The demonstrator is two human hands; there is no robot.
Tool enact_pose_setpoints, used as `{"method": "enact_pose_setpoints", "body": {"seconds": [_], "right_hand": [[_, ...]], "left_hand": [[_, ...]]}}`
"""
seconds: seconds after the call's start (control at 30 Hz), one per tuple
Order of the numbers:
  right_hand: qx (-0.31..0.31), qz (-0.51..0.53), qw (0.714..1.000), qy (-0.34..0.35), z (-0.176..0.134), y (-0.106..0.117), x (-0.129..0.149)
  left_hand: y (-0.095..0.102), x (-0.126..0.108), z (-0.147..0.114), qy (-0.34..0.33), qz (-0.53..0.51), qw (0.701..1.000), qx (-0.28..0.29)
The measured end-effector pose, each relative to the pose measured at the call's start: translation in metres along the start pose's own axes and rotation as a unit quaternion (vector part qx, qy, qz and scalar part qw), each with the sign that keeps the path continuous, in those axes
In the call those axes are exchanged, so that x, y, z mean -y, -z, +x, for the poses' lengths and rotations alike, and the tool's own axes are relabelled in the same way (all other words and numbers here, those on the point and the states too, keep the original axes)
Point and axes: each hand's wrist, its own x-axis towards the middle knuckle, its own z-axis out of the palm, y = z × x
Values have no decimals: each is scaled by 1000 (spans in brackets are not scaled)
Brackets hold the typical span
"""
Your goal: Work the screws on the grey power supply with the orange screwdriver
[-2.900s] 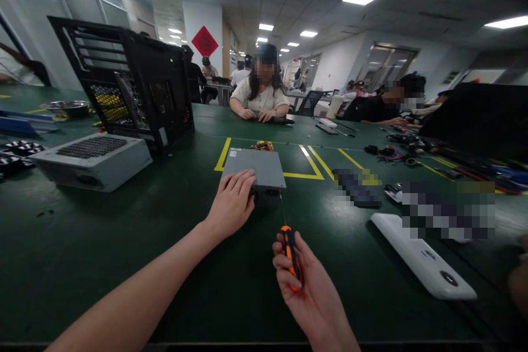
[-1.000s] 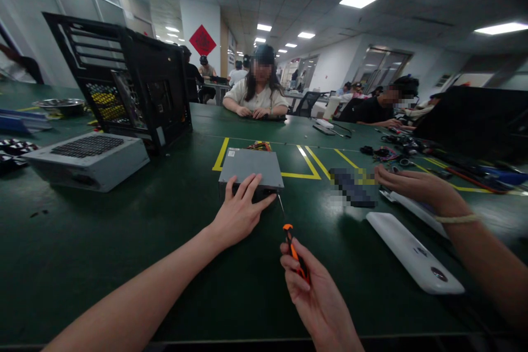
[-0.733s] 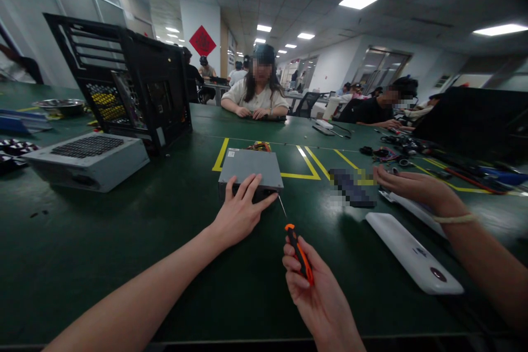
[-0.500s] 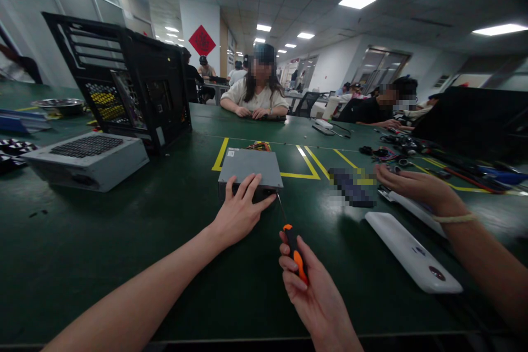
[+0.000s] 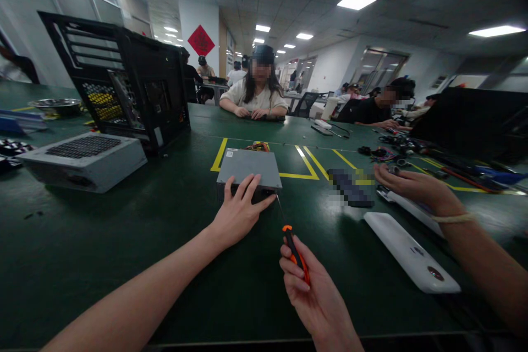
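A grey computer power supply unit (image 5: 249, 168) lies on the green table in front of me, with a bundle of coloured cables at its far side. My left hand (image 5: 240, 206) grips its near edge, fingers spread over the top and thumb reaching toward the right front corner. In my right hand (image 5: 307, 280) is a screwdriver (image 5: 292, 245) with a black and orange handle, fingers wrapped round it. Its thin shaft slants up to that same corner, by my left thumb. The screw, if any, is too small to see.
A second power supply (image 5: 84, 159) and an open black computer case (image 5: 140, 82) stand at left. Yellow tape (image 5: 301, 177) marks the table. On the right are a white device (image 5: 412, 253), loose cables (image 5: 383, 151) and a co-worker's hand (image 5: 421, 190). Another person sits opposite.
The screwdriver's handle has turned in my right hand, showing a different side of its black and orange pattern. My left hand and the power supply stay in place.
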Motion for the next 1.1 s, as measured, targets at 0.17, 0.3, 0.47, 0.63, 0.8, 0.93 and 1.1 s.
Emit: {"method": "enact_pose_setpoints", "body": {"seconds": [0.17, 0.3, 0.47, 0.63, 0.8, 0.93, 1.1], "right_hand": [[-5, 3, 1000, -19, -2, -2, 1], [-1, 1, 1000, -24, -5, -1, 0], [4, -7, 1000, -9, -7, 3, -2], [4, -45, 999, 29, -8, 5, -7], [11, -106, 993, 44, -3, 1, -17], [18, -104, 994, 22, 4, -3, -22], [9, -89, 996, 20, 9, -6, -21]], "left_hand": [[1, 0, 1, -2, 4, 1000, 4], [2, 0, 0, -4, -1, 1000, 6], [2, 1, 0, -2, -13, 1000, 6], [6, 2, -1, -6, -39, 999, 11], [12, 6, -3, 11, -72, 997, 7], [10, 9, -2, 28, -80, 996, -15], [10, 13, -1, 50, -75, 995, -30]]}}
